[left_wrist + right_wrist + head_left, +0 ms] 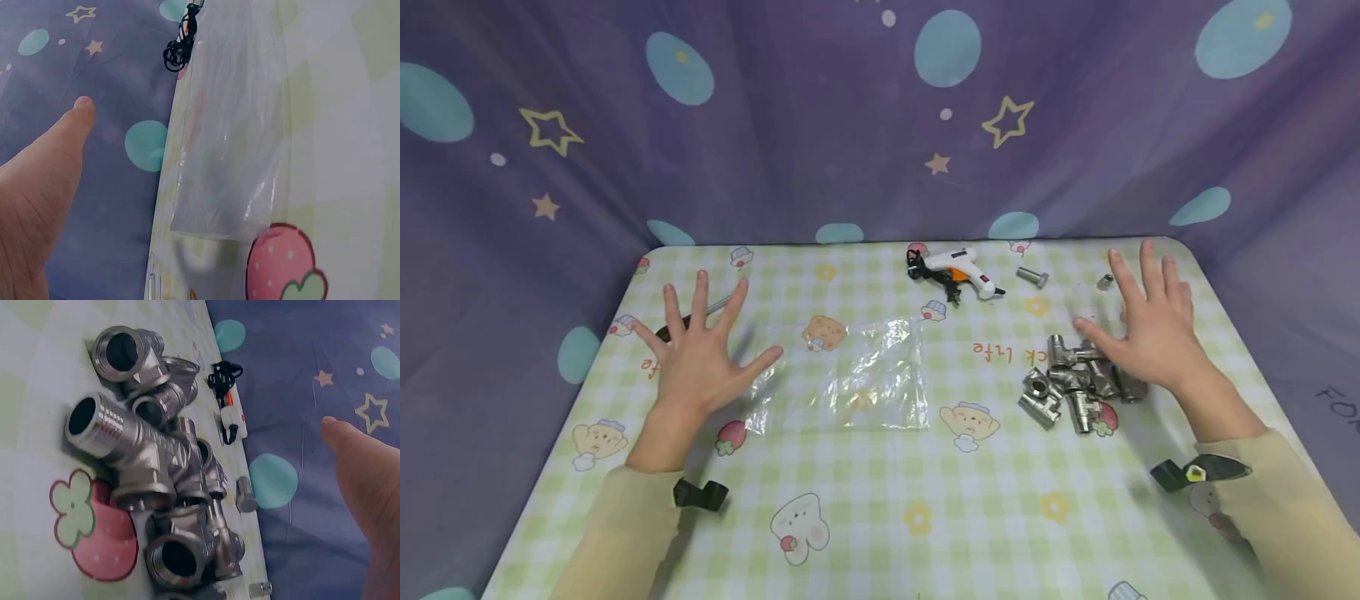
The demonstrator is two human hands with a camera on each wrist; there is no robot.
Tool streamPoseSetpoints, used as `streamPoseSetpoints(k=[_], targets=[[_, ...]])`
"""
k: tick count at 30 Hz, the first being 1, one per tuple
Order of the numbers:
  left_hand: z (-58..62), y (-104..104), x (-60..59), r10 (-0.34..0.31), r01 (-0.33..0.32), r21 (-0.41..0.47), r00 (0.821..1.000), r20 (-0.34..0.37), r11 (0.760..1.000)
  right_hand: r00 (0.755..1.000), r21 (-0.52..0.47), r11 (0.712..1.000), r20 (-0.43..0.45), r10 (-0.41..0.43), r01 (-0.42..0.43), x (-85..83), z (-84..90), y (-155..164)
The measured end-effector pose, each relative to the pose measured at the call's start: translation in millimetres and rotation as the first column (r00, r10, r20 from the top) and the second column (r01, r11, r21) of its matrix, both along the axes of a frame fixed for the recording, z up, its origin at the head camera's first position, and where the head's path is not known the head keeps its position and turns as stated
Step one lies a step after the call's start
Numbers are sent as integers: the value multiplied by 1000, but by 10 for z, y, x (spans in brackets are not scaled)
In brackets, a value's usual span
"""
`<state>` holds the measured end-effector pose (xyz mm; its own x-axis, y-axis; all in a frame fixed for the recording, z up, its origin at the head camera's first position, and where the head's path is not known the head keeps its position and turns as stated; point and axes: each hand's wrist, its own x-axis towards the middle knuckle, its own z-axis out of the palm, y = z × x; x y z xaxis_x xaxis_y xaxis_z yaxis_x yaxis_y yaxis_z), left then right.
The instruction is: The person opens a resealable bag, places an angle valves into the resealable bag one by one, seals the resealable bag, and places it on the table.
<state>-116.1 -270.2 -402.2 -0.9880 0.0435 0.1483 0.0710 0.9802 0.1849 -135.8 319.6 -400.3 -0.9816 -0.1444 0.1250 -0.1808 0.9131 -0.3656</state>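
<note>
Left hand: the left hand [700, 354] is held spread above the table [880, 533], fingers straight and wide apart; nothing is held. Its thumb points toward the plastic bag.
Right hand: the right hand [1150, 329] is also spread flat and wide, with nothing gripped. It hovers just over the far side of the pipe fittings; whether the thumb touches one cannot be told.
Pipe fittings: a pile of metal tees and elbows [1075, 383] lies on the right half of the table, the pieces touching and partly stacked [156, 469].
Handling of fittings: they are judged to be heavy, stiff and smooth, so they may slide against each other. A single piece is best taken across its body, between two threaded ends, not by the rim.
Plastic bag: a clear bag [850, 375] lies flat in the middle of the table, just beside the left hand [231, 144].
Handling of bag: it is judged to be very light, soft and slippery; it is best pinched at one edge or at its opening.
Other things: a glue gun [958, 271] and a bolt [1032, 277] lie near the far edge, well apart from both hands.
</note>
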Motion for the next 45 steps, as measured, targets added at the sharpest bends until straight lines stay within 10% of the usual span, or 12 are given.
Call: streamPoseSetpoints(k=[22, 32, 45], targets=[[-57, 620, -186, -162, 169, 99, 984, -69, 981, 978, -83, 975, -23, 205, -207, -167, 124, -649], [-173, 925, -251, -239, 260, 259, 965, -110, 930, 956, -128, 955, -160, 247, -268, -138, 8, -1083], [-222, 1356, -209, -289, 315, 296, 949, -127, 902, 914, -171, 899, -121, 388, -404, -95, -201, -1488]])
